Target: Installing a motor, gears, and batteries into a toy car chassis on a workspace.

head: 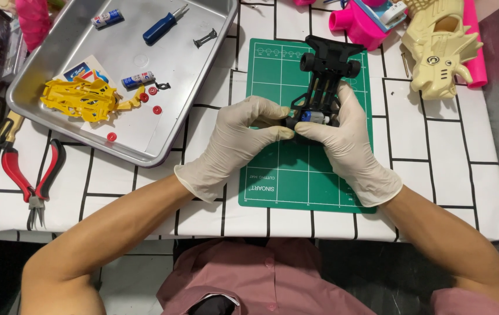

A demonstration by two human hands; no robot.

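Observation:
Both my hands wear pale latex gloves and meet over a green cutting mat [296,175]. A black toy car chassis [326,73] with small black wheels lies on the mat, its near end between my fingers. My left hand [235,140] pinches that near end from the left. My right hand [345,140] grips it from the right, beside a small silver and blue motor [313,117] seated in the chassis.
A metal tray [162,154] at the left holds a yellow car body shell [83,99], a blue-handled screwdriver [162,26], two small batteries, red round parts and a black bracket. Red-handled pliers [30,181] lie near the table's left edge. A cream plastic toy [439,46] and pink parts sit at the far right.

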